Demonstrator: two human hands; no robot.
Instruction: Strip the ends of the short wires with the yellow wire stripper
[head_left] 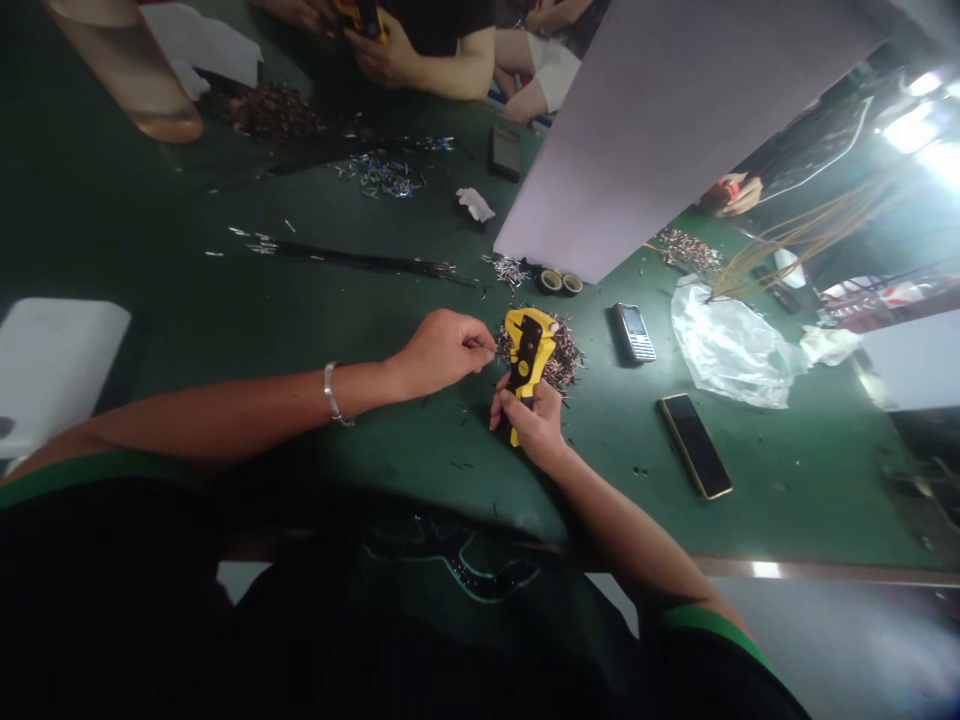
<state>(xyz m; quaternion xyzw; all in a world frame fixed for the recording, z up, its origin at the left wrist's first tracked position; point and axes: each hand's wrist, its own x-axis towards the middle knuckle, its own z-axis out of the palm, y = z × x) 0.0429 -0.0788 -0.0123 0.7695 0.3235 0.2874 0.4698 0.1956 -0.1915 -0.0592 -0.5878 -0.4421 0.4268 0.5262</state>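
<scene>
My right hand point(534, 420) is wrapped round the handles of a yellow and black wire stripper point(529, 345), its head pointing away from me. Close by on the left, my left hand point(446, 350) pinches a thin dark wire point(496, 350), mostly hidden by the fingers, at the side of the tool's jaws. Under and beside the stripper lies a pile of short wire scraps point(566, 360) with coppery ends. Farther back, a bundle of black wires point(352, 258) with bare ends stretches across the green table point(375, 460).
Two tape rolls point(561, 282) sit by a white panel point(600, 150). To the right are a keypad phone point(634, 333), a smartphone point(695, 446) and a clear plastic bag point(735, 340). A co-worker's hand point(386, 55) holds another tool across the table.
</scene>
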